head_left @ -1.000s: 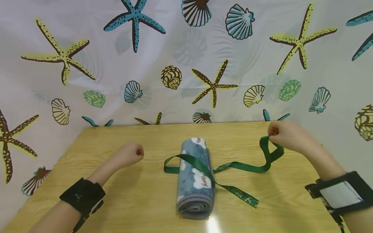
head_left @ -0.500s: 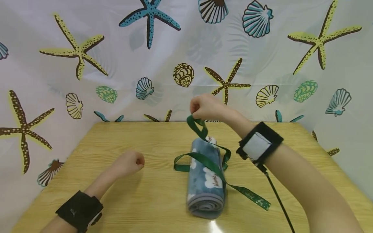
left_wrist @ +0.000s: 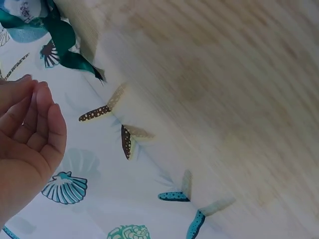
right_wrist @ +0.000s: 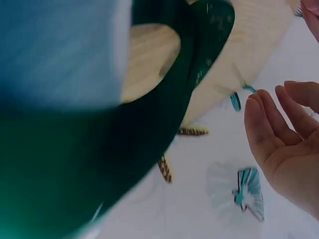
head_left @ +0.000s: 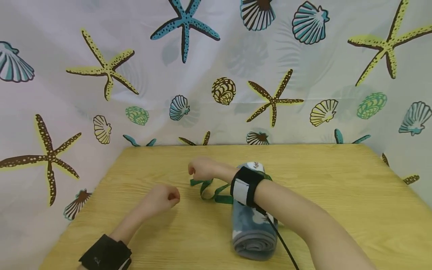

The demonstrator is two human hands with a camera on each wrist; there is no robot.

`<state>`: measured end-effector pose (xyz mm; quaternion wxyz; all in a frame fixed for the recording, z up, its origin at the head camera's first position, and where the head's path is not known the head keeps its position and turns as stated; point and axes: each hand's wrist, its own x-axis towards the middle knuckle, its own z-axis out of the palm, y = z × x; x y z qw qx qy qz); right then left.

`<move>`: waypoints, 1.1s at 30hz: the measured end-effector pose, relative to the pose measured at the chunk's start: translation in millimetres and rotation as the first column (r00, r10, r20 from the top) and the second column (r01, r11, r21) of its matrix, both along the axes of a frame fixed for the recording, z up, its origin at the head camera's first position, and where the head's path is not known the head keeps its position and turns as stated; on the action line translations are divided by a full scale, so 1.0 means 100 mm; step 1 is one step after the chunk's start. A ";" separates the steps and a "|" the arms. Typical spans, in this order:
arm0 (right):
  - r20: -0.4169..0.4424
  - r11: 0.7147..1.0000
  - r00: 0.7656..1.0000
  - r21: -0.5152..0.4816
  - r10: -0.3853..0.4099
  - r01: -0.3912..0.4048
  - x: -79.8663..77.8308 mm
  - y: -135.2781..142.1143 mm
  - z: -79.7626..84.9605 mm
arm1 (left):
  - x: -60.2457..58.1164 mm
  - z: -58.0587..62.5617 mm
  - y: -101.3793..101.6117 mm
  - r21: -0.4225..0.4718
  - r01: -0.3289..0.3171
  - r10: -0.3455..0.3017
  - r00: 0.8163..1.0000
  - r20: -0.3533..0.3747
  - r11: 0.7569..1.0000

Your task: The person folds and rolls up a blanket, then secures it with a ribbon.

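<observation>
A rolled-up blue towel (head_left: 244, 221) with white cloud prints lies on the table, partly hidden under the right forearm. Around it runs a green ribbon (head_left: 224, 200), one end of which trails in loose curls to the left. Just above and beyond that end is my right hand (head_left: 202, 169), loosely curled; in the right wrist view its fingers (right_wrist: 259, 119) are apart from the ribbon (right_wrist: 149, 124). Nearer and farther left, my left hand (head_left: 158, 202) hovers with loosely bent fingers. The left wrist view shows this left hand (left_wrist: 30, 134) holding nothing, the ribbon (left_wrist: 65, 42) close by.
The wooden table (head_left: 337, 195) backs onto a white curtain (head_left: 202, 45) printed with starfish and shells. Black wristbands (head_left: 106, 253) sit on both wrists, and a thin cable (head_left: 280, 238) hangs from the right one across the towel.
My right hand has swung from the far right over the towel to its left side, bringing the ribbon end across, and has released it. The left hand has hardly moved.
</observation>
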<state>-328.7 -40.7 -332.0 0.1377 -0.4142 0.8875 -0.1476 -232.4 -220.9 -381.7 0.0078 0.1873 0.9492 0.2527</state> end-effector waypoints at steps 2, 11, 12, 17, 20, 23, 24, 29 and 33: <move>0.052 0.998 0.999 -0.054 -0.017 0.020 0.02 0.17 0.06 | -0.02 0.00 0.08 -0.006 -0.017 0.017 1.000 0.005 1.000; -0.052 0.976 0.987 -0.164 -0.151 0.140 0.42 1.50 0.26 | -0.32 -0.02 0.84 -0.190 0.118 -0.126 0.991 -0.032 0.975; -0.070 0.978 0.984 -0.143 -0.162 0.151 0.48 1.61 0.21 | -0.34 -0.04 0.90 -0.208 0.129 -0.141 0.989 -0.041 0.970; -0.044 0.975 0.975 -0.058 -0.218 0.215 0.69 2.03 -0.13 | -0.36 -0.14 1.08 -0.250 0.104 -0.114 0.993 -0.024 0.963; 0.060 0.964 0.967 -0.082 -0.247 0.251 0.77 2.12 -0.32 | -0.36 -0.16 1.06 -0.219 0.073 -0.074 0.997 0.001 0.973; 0.153 0.950 0.952 -0.127 -0.264 0.284 0.80 2.12 -0.47 | -0.35 -0.17 0.99 -0.144 0.045 -0.046 0.999 -0.001 0.989; 0.180 0.946 0.948 -0.142 -0.264 0.291 0.81 2.12 -0.50 | -0.35 -0.17 0.96 -0.115 0.036 -0.036 0.999 -0.004 0.993; 0.293 0.906 0.911 -0.220 -0.291 0.360 0.83 2.10 -0.60 | -0.37 -0.15 0.80 -0.020 0.007 -0.007 1.000 0.008 1.000; 0.443 0.857 0.850 -0.280 -0.285 0.433 0.83 2.11 -0.61 | -0.38 -0.12 0.66 -0.025 0.013 -0.011 0.998 0.055 1.000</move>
